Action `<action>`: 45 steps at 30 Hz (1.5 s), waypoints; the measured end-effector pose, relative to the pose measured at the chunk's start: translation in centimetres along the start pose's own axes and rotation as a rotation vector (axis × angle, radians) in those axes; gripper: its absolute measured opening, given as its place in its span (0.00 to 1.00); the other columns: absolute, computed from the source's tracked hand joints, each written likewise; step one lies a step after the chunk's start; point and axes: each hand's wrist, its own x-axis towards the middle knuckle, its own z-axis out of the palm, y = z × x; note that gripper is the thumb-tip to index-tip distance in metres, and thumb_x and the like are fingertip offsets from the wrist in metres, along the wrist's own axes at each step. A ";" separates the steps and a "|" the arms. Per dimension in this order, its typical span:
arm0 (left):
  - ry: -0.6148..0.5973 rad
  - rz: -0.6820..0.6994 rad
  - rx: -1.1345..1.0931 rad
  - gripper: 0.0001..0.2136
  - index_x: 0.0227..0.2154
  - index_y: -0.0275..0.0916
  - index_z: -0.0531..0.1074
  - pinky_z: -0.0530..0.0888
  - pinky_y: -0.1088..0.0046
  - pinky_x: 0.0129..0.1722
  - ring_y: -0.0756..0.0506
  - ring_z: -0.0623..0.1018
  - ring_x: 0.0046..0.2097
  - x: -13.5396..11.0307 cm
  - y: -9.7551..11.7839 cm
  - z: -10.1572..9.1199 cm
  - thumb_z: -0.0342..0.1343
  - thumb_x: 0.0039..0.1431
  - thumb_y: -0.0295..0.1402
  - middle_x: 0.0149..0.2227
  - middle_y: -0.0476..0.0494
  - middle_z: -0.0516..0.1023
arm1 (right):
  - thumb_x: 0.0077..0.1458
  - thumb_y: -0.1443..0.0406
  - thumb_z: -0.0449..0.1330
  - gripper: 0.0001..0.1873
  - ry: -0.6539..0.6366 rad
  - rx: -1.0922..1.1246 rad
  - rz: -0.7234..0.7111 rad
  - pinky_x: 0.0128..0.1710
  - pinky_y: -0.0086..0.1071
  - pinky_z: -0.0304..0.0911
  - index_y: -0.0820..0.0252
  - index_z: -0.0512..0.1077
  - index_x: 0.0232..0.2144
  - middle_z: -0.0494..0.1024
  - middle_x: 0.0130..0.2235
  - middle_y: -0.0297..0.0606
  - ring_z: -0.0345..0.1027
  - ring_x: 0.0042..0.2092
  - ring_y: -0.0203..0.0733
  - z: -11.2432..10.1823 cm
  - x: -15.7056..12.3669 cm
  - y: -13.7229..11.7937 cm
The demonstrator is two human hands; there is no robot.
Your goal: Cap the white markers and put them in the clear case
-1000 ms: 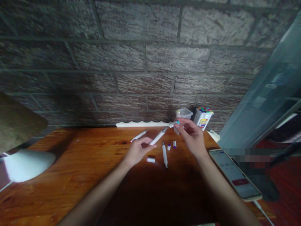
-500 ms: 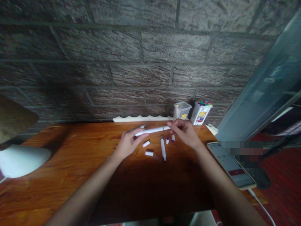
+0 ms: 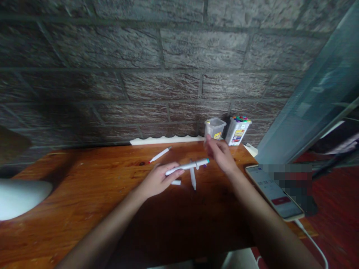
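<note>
My left hand [image 3: 159, 179] grips a white marker [image 3: 187, 166] between thumb and fingers, its teal-capped end pointing right. My right hand [image 3: 222, 155] is apart from that marker, fingers stretched up in front of the clear plastic container [image 3: 215, 124]; nothing shows in them. Below the held marker lies another white marker [image 3: 193, 180], partly covered by it. A white cap [image 3: 176, 182] rests beside my left thumb. Part of a purple-ended cap [image 3: 205, 165] shows behind the held marker. Farther back lies a white marker with a red end [image 3: 159, 155].
A second container [image 3: 238, 131] packed with colourful-capped markers stands by the wall. A phone [image 3: 275, 192] with a charging cable lies on the table's right side. White scalloped strip [image 3: 168, 140] runs along the wall; a white lamp-like object [image 3: 24, 198] is at left.
My right hand has let go of the marker's end and moved up slightly toward the clear container. The marker, now showing a teal end, has come lower and nearer in my left hand.
</note>
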 end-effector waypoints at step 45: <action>0.274 -0.500 -1.393 0.29 0.38 0.30 0.77 0.75 0.69 0.39 0.44 0.79 0.37 1.4 -0.6 -2.6 0.40 0.66 0.51 0.36 0.36 0.81 | 0.61 0.55 0.57 0.16 -0.550 -0.275 -0.067 0.32 0.27 0.61 0.59 0.78 0.37 0.80 0.32 0.33 0.70 0.33 0.36 4.9 -3.9 1.6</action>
